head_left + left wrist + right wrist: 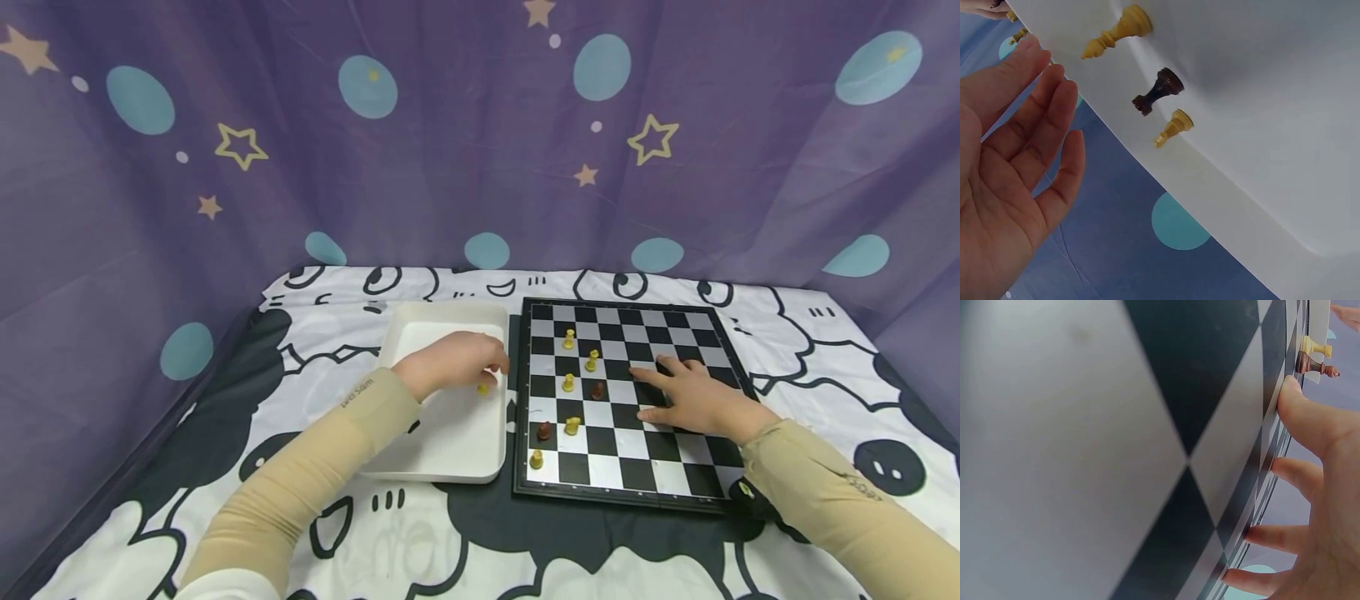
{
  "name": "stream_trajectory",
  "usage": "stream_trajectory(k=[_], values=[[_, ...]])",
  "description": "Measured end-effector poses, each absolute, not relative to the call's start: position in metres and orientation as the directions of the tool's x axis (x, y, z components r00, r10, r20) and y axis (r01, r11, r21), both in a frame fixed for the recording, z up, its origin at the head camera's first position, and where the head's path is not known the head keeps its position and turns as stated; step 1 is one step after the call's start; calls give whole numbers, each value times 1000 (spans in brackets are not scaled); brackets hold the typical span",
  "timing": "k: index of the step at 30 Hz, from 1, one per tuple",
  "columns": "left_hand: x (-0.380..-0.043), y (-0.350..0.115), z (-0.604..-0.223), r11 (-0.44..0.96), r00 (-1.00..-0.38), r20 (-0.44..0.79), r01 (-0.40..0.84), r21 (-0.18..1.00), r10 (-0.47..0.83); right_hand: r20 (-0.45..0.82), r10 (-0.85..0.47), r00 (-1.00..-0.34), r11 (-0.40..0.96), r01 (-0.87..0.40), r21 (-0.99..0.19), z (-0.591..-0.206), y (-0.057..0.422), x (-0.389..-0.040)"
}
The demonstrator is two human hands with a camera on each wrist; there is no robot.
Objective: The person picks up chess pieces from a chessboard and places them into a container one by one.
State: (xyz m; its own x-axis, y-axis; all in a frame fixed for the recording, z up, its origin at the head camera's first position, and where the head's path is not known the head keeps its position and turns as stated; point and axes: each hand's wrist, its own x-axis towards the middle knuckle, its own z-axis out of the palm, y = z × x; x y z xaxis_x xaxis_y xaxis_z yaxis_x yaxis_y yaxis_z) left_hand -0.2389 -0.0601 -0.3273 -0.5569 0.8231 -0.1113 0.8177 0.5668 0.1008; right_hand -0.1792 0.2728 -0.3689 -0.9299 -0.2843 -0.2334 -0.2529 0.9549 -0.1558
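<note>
My left hand (459,360) hangs over the right side of a white tray (442,446), fingers loosely bent with no piece showing in the grip. In the left wrist view a yellow bishop (1119,31), a dark piece (1159,91) and a smaller yellow piece (1174,127) stand inside the tray, apart from the fingers. To the right lies a checkered chessboard (637,475). My right hand (693,398) has its fingers spread, their tips resting on the board's right half. Several yellow pieces (572,426) and two reddish-brown ones (543,431) stand on the board's left side.
The tray sits just left of the board's raised black border (517,417). Beneath both is a cloth (405,542) with black-and-white cartoon shapes. A purple curtain (480,167) with stars and blue spots hangs behind.
</note>
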Motion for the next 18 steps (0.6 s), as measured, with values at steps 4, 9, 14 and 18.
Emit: stream_trajectory(k=[4, 9, 14, 18], values=[[-239, -57, -328, 537, -531, -83, 840, 78, 843, -235, -283, -930, 955, -251, -158, -369, 273, -179], [-238, -52, -325, 521, -516, -82, 851, 71, 853, -240, -280, -930, 956, -247, -158, -369, 273, -179], [-235, -47, -320, 519, -511, -102, 850, 90, 854, -243, -279, -929, 956, -245, -161, -369, 273, -179], [-232, -42, -318, 525, -514, -114, 846, 99, 850, -244, -277, -930, 957, -243, -161, -368, 272, -179]])
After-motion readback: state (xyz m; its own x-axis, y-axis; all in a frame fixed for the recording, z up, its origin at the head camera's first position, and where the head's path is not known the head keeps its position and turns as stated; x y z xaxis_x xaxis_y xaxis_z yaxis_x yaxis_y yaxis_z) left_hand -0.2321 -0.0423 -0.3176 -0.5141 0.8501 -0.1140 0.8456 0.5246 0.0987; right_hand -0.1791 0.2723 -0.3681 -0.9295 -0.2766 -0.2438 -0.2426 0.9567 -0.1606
